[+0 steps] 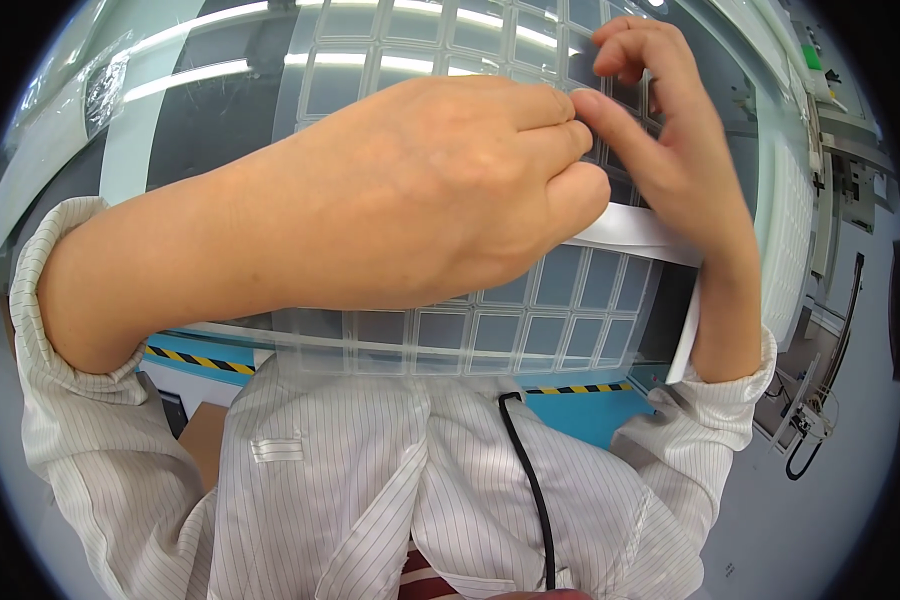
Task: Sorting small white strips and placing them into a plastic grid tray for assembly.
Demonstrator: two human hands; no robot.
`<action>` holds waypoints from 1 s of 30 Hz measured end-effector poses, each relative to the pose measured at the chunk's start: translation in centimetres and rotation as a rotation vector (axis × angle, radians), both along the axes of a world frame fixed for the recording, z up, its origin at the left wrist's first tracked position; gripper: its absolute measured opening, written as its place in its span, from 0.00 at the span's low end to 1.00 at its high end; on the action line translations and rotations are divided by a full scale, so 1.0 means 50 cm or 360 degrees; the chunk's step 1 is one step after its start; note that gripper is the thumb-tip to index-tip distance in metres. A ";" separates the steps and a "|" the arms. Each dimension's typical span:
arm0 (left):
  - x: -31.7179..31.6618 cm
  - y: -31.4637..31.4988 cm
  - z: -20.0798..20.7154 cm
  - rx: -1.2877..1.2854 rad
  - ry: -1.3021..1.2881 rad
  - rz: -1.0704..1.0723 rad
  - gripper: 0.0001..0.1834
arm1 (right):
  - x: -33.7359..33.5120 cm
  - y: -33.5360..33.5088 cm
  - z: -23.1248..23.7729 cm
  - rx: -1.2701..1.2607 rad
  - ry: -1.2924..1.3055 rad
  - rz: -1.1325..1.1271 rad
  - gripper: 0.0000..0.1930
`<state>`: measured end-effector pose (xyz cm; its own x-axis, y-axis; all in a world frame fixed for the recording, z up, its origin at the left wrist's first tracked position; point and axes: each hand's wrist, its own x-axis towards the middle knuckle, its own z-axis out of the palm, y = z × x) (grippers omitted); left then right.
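Note:
My left hand (470,180) reaches in from the left over a clear plastic tray (470,326) of square compartments. Its fingers are curled together, and their tips are turned away, so whatever they may pinch is hidden. Close by on the right is my right hand (675,135), with its thumb pointing at the left fingertips. The right thumb and bent forefinger stand apart, and I see nothing between them. Below both hands a white strip (635,228) runs across the tray towards my right wrist.
Crumpled clear film (110,90) lies at the far left. A white ribbed tray (785,220) stands along the right side. Black-and-yellow tape (200,360) marks the near edge. Metal equipment (805,400) is farther right.

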<state>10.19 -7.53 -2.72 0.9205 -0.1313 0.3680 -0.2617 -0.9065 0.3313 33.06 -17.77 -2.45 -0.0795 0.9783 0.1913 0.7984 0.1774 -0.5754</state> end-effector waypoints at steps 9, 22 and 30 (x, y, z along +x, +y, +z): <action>-0.007 0.016 -0.003 -0.0128 -0.0091 0.0038 0.08 | -0.052 0.021 0.022 0.0113 -0.0259 -0.0259 0.03; -0.070 -0.004 -0.020 -0.1011 0.0007 0.0366 0.05 | -0.141 -0.048 0.070 -0.0152 0.0244 0.0117 0.09; -0.059 0.012 0.008 -0.1419 0.0217 0.0344 0.04 | -0.136 -0.040 0.058 0.0356 -0.0022 0.0164 0.13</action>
<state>7.25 -6.94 -2.34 0.9348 0.3276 0.1372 -0.0244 -0.3261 0.9450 26.28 -19.79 0.45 -0.1806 0.8983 0.4006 0.7771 0.3800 -0.5018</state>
